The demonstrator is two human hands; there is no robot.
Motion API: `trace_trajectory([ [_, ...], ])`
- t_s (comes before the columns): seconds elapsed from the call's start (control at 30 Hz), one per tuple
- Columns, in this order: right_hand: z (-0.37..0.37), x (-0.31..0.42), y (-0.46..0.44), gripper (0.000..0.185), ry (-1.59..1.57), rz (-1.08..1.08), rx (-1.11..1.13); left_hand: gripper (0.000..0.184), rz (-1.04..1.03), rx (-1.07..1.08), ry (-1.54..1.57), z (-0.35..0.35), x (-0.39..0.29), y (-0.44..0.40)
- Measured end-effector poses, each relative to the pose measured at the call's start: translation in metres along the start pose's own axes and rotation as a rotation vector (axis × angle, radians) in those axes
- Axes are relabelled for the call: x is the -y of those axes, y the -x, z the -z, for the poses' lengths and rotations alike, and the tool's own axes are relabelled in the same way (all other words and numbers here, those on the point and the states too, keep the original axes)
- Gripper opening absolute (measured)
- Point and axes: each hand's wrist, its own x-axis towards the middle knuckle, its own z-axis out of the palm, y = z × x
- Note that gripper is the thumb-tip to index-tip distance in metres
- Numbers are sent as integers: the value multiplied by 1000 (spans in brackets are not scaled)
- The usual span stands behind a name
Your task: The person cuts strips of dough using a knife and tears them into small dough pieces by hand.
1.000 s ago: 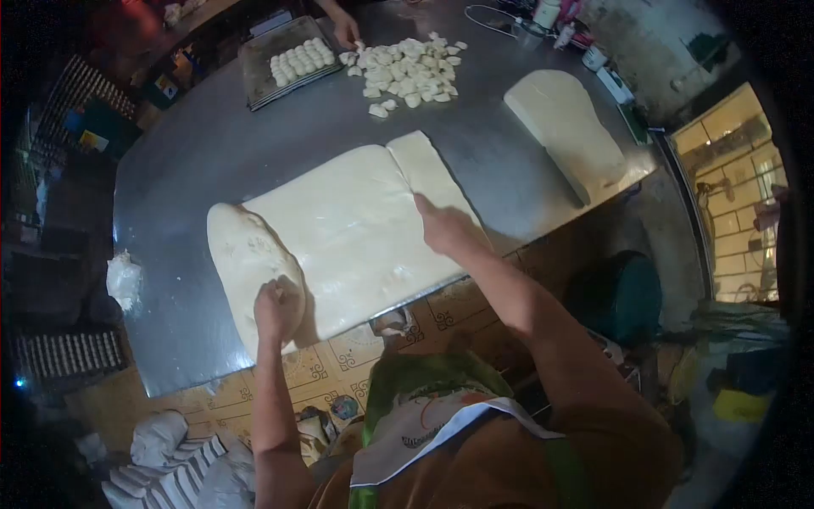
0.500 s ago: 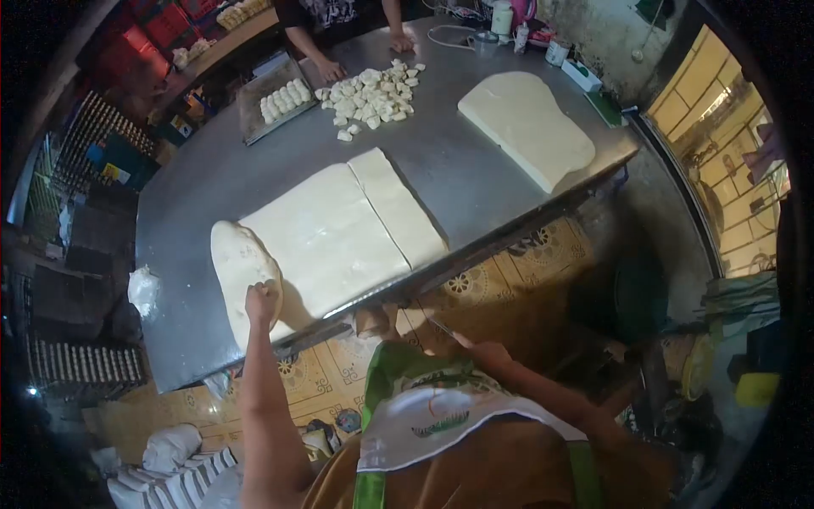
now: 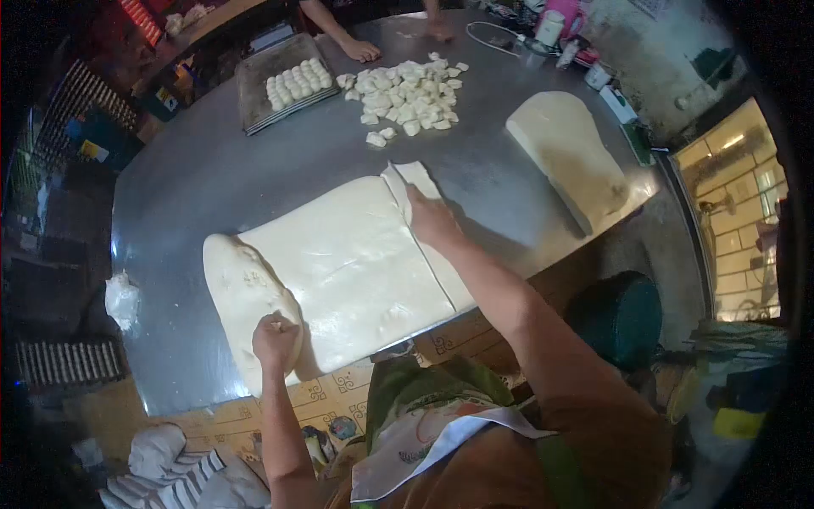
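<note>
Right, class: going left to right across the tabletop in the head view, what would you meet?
White bundle, wearer's left hand, wearer's right hand, separate dough slab. The large dough sheet overlaps both hands, so it is left out.

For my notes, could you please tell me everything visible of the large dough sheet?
The large dough sheet lies flat, pale and smooth on the metal table. It has a pitted fold at left, under the left hand, and a cut line near its right end, where the right hand holds a blade.
</note>
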Motion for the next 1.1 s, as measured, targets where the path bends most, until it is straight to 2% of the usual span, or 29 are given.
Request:
trace_trajectory([
  [0.13,-3,9,-35,54,40,-15,88,11,110,152,53,5,-16,-4],
  [0.2,-5,0,-24,54,31,-27,87,14,-65,230,-94,-9,16,-20],
  [0.27,-8,-9,3,56,-21,65,24,16,-164,269,-174,-5,24,-24],
  [0.33,-1,-19,51,56,-47,87,-8,20,-214,228,-247,-6,18,-23],
  [0.4,29,-15,117,59,-94,-66,195,23,-265,211,-287,-5,23,-23],
  [0.47,33,-30,179,62,-83,-89,247,23,-303,220,-329,-22,51,-40],
  [0.53,35,-48,242,66,11,-81,291,24,-325,210,-359,-17,43,-30],
  [0.6,31,-66,295,72,183,-44,397,26,-267,165,-300,-1,7,-6],
  [0.67,25,-86,344,71,68,-118,399,28,-247,134,-266,4,-5,2],
  [0.73,-65,-177,401,70,336,210,345,31,-261,98,-269,-10,11,-4],
  [0.77,-96,-206,434,66,221,213,303,33,-263,87,-280,-13,19,-6],
  [0.83,-97,-213,424,62,112,234,251,31,-266,42,-265,-18,16,-16],
  [0.87,-71,-188,405,59,104,218,43,30,-266,21,-257,-21,19,-17],
  [0.93,18,-103,367,58,26,-14,37,29,-256,34,-267,-23,35,-8],
  [0.97,61,-72,324,60,-20,-205,209,28,-228,55,-246,-25,34,-9],
  [1.03,70,-63,257,62,-79,-209,233,27,-172,87,-200,-24,28,-15],
  [1.1,64,-50,186,60,-1,-178,194,27,-129,96,-197,-18,19,-12],
])
